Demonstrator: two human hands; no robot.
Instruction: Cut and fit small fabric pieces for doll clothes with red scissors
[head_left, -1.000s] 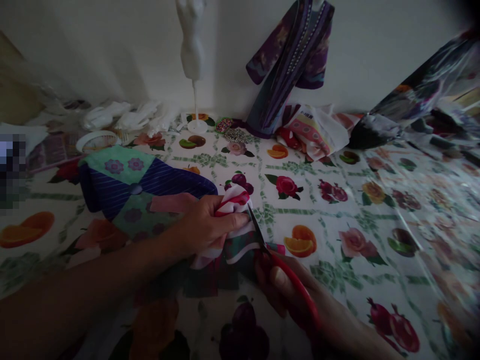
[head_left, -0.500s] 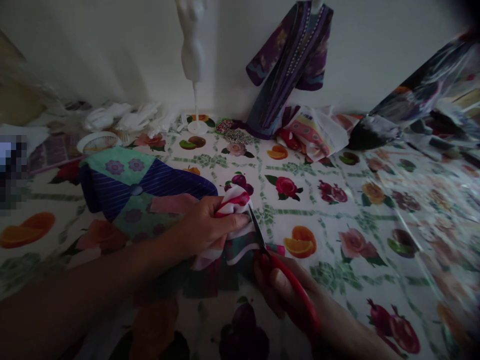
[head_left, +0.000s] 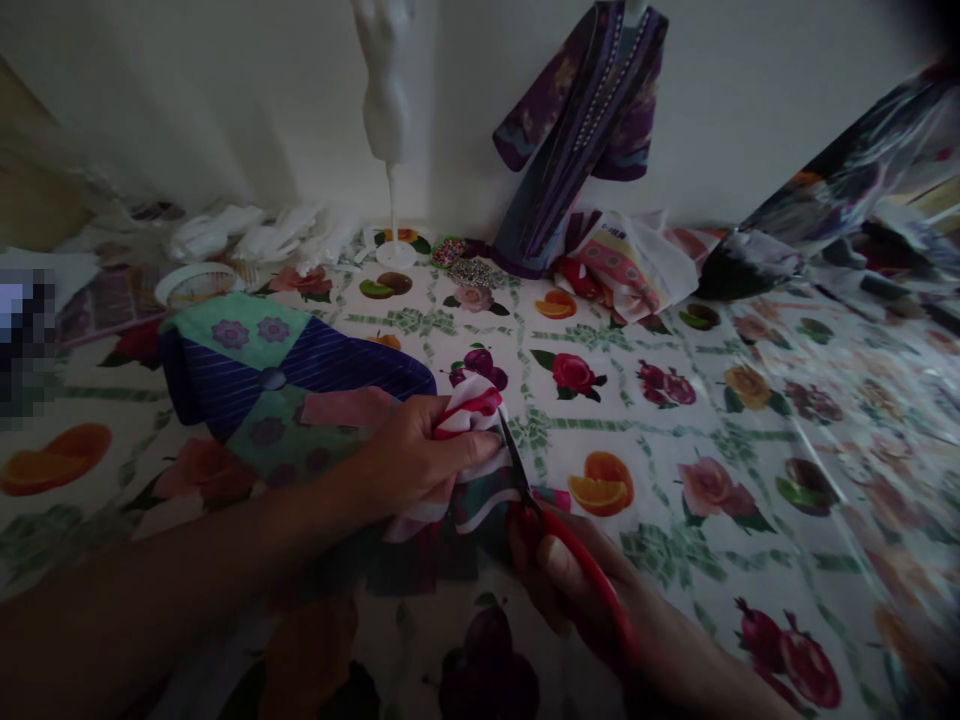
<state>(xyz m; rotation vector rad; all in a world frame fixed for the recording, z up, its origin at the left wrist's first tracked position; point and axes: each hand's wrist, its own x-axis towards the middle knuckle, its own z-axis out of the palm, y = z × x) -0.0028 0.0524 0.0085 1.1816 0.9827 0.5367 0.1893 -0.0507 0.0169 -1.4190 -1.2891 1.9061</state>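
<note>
My left hand (head_left: 424, 450) pinches a bunched piece of fabric (head_left: 480, 400), white with pink and red, between thumb and fingers. A green and white striped part of the cloth hangs below the thumb. In my right hand (head_left: 570, 570) are red-handled scissors (head_left: 592, 575), my fingers wrapped round the handles. Their dark blades point up and away, the tip touching or just beside the fabric's right edge; whether cloth lies between the blades I cannot tell. Left of my left hand lies a blue striped and green flowered fabric piece (head_left: 225, 370), with a pink strip (head_left: 345, 407) on it.
A fruit-and-flower tablecloth (head_left: 525, 340) covers the table. Along the wall stand a white mannequin (head_left: 386, 110) and a small purple robe (head_left: 581, 140). Nearby are a plastic bag with pink print (head_left: 622, 260), beads (head_left: 474, 272), a white round dish (head_left: 199, 285) and dark plastic-wrapped material (head_left: 817, 190).
The bunched fabric in my left hand has shifted very slightly down and right. The scissors and right hand stay almost where they were.
</note>
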